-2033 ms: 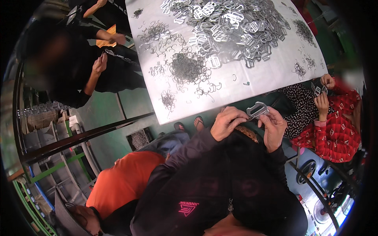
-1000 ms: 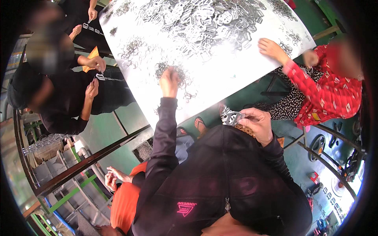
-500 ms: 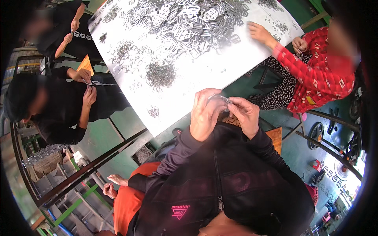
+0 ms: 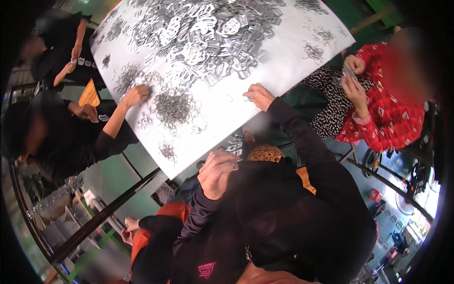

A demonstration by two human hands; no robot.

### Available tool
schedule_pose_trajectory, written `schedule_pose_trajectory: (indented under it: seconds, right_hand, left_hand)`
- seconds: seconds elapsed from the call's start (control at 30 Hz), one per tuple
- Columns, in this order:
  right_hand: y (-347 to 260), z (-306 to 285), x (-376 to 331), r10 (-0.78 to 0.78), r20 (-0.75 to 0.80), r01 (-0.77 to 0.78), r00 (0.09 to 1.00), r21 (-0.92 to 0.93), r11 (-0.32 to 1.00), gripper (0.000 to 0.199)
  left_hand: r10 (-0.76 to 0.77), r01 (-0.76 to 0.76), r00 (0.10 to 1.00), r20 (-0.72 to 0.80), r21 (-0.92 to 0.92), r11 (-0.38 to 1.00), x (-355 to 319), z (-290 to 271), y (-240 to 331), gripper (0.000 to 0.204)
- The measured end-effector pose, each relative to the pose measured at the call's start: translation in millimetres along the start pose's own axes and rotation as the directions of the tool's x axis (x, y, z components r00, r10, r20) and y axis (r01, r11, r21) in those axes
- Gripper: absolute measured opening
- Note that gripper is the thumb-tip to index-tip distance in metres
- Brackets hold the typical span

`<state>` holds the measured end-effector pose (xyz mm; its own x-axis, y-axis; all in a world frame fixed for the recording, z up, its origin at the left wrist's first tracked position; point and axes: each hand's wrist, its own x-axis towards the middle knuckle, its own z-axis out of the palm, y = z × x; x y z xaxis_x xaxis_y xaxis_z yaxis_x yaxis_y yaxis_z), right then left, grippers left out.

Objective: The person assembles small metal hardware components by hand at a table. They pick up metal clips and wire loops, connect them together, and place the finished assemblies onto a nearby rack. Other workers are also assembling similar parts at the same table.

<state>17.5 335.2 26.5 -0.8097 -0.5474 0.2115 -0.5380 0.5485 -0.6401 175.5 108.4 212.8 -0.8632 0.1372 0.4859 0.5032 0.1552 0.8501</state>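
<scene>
My left hand (image 4: 216, 174) is closed in front of my chest, below the table's near edge. A small glint shows at its fingertips, but what they grip is too hidden to name. Just beyond it, several flat silver metal pieces (image 4: 235, 143) hang in a row. My right hand (image 4: 260, 96) reaches over the near right part of the white table (image 4: 215, 125). Its thumb and fingertips are pinched together at the tabletop, around something too small to make out. To its left lies a heap of thin bent wire hooks (image 4: 174, 108).
A large pile of flat silver buckle-like pieces (image 4: 203, 40) covers the far middle of the table. Smaller wire heaps (image 4: 167, 150) lie about. A co-worker's hand (image 4: 137, 94) reaches in from the left. A person in red (image 4: 378, 113) sits at the right, working with both hands.
My hands have parted: the right moved forward onto the table, the left drew back and left. The left co-worker's hand reached onto the table; the person in red withdrew a hand from it.
</scene>
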Motion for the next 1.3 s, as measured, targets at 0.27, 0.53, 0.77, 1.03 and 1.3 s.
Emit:
schedule_pose_trajectory:
  seconds: [0.27,0.53,0.77,1.03,1.3]
  right_hand:
    - [72,26,8,-0.049,0.079,0.034,0.996,0.181,0.983,0.018]
    - [81,-56,0,0.436,0.238,-0.445,0.868,-0.016,0.895,0.035]
    - [106,-35,-2,0.399,0.273,-0.276,0.875,-0.396,0.876,0.015]
    - [125,-91,7,0.561,0.215,-0.591,0.799,0.114,0.798,0.012]
    - [165,-57,50,0.668,-0.282,-0.682,0.689,0.060,0.729,0.045]
  left_hand:
    - [-0.131,0.134,0.990,-0.043,0.074,0.988,-11,8,6,0.016]
    - [-0.143,0.154,0.981,-0.134,0.075,0.985,-13,10,2,0.023]
    - [-0.168,0.180,0.976,-0.140,0.080,0.980,-15,8,0,0.011]
    - [-0.190,0.208,0.969,-0.160,0.104,0.973,-27,10,0,0.017]
    - [-0.184,0.207,0.964,-0.192,0.106,0.973,-25,20,9,0.020]
